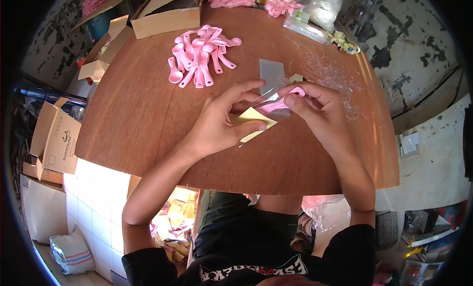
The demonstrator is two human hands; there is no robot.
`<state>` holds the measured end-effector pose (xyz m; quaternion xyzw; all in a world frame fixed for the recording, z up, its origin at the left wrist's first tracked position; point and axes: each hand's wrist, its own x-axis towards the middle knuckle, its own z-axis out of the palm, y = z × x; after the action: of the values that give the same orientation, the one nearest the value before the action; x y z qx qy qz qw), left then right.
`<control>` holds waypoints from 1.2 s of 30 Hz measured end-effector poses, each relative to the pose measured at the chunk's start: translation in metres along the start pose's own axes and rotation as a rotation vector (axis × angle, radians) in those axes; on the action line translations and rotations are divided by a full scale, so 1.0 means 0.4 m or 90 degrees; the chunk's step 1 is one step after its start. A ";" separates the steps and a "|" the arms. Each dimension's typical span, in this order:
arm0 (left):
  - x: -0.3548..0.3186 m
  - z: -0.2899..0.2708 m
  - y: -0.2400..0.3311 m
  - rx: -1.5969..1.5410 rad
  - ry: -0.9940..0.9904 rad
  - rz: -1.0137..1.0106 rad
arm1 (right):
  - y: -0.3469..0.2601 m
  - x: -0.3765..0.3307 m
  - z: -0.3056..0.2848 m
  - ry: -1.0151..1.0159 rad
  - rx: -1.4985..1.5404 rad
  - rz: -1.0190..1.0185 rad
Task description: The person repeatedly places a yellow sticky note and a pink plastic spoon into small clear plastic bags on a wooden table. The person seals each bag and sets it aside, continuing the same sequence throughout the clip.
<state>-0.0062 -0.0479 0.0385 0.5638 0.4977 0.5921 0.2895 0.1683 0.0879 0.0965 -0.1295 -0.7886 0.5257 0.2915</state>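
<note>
Pink, likely light, stiff and slippery: a spoon [272,106] between the hands, pinched near its handle end by the right hand [320,109], arguably the soundest hold. Grasped in the left hand [218,121]: yellow card [255,116] and clear film [261,99], probably floppy, best held by an edge.

I view spoons [203,56] piled on the table [148,123], left of centre | carton [167,26] behind them, leftward | plastic sheets [272,74] to their right | sack [72,252] at lower left
</note>
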 end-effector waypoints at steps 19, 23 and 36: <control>-0.018 0.057 0.092 -0.137 0.117 0.150 | -0.130 0.010 -0.013 -0.101 -0.129 -0.227; -0.050 0.099 0.140 -0.217 0.131 0.092 | -0.126 -0.028 -0.017 -0.135 -0.061 -0.119; -0.067 0.112 0.213 0.244 0.124 0.036 | -0.105 -0.059 0.001 0.033 -0.433 -0.471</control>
<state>0.0604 -0.0892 0.1005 0.5625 0.6108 0.5461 0.1109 0.1911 0.0583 0.1267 0.0581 -0.9008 0.0974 0.4192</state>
